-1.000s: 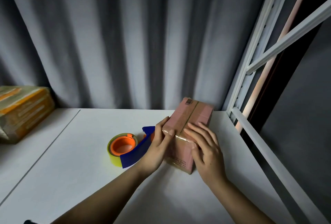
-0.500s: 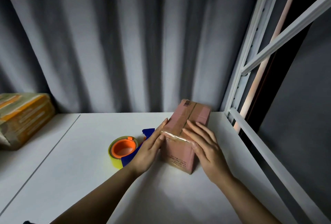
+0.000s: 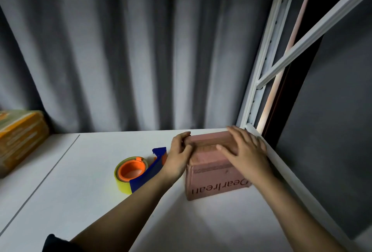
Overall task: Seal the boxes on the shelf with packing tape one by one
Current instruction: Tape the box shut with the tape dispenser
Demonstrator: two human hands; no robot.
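Head view, white shelf board (image 3: 84,191) before grey pleated curtain (image 3: 130,50), white metal upright (image 3: 259,82) at right; pink box (image 3: 213,179) near right rail, left hand (image 3: 178,160) curled gripping its left edge, right hand (image 3: 244,152) flat on top, fingers straight; tape dispenser (image 3: 134,173) just left, wrapped parcel (image 3: 18,141) far left

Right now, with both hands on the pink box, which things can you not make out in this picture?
- Head view: the pink box top is covered by the left hand and right hand, so any tape there is hidden.
- Head view: the left hand hides the tape dispenser's far end.
- Head view: the yellow wrapped package is cut off by the left edge.
- Head view: motion blur smears the box's small print.
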